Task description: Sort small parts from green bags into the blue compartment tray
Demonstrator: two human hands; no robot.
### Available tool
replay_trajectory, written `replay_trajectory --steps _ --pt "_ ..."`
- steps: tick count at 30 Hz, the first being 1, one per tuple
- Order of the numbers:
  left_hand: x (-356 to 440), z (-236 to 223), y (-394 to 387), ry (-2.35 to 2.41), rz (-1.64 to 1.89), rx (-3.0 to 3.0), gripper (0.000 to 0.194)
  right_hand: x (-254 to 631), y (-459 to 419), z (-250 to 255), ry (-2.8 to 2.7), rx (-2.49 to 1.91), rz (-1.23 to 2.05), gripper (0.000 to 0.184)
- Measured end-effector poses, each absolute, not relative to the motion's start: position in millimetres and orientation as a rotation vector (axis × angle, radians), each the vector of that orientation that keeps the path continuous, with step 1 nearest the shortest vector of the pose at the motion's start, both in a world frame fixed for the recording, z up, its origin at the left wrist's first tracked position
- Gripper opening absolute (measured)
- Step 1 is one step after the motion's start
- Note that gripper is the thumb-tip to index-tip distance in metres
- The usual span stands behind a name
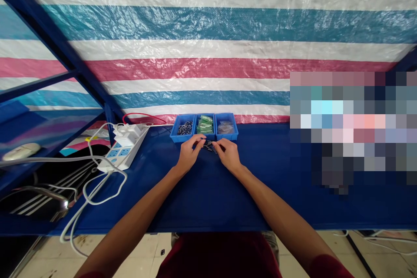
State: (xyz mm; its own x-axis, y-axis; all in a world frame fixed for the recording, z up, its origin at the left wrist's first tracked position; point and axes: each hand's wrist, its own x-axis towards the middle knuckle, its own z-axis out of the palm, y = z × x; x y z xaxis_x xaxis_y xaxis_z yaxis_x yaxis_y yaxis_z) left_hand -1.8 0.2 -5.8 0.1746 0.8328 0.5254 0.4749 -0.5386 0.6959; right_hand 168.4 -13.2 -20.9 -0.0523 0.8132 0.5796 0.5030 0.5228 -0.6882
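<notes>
My left hand (189, 153) and my right hand (230, 154) meet just in front of three blue bins, fingers bent and pinched. Between the fingertips is a small cluster of thin black-and-silver parts (208, 145); their exact kind is too small to tell. The right thumb and finger close on one end of these parts. What the left pinch holds I cannot make out. Similar dark, metallic pieces (185, 128) fill the left bin (176, 138). Green packets (205, 125) lie in the middle bin (195, 131). Clear, colourless plastic pieces or bags (226, 127) lie in the right bin (236, 131).
A white power strip (125, 150) with plugs and looping white cables (86, 191) lies on the left of the blue table (208, 195). A blue metal frame (87, 78) rises at the left. Behind hangs a striped plastic sheet (208, 26). A blurred-out patch covers the right.
</notes>
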Motion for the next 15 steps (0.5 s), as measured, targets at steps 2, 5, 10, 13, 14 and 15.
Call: replay_trajectory --steps 2,5,10,13,14,15 --pt "-2 -6 0 1.231 1.324 2.062 0.029 169 -14 -20 -1.709 -1.123 0.373 0.041" --pt "-1 -5 1 1.195 1.325 2.051 0.029 169 -14 -20 -1.711 -1.137 0.386 0.041" --pt "-2 -5 3 1.159 1.342 2.128 0.033 169 -14 -20 -1.714 -1.129 0.390 0.042" --pt "-6 -5 4 1.190 1.390 2.198 0.033 169 -15 -19 -1.717 -1.120 0.389 0.041" --pt "-8 -4 6 1.209 1.414 2.222 0.034 169 -15 -19 -1.717 -1.123 0.389 0.042" --pt "-12 -3 8 1.241 1.446 2.244 0.035 169 -15 -19 -1.720 -1.126 0.389 0.042"
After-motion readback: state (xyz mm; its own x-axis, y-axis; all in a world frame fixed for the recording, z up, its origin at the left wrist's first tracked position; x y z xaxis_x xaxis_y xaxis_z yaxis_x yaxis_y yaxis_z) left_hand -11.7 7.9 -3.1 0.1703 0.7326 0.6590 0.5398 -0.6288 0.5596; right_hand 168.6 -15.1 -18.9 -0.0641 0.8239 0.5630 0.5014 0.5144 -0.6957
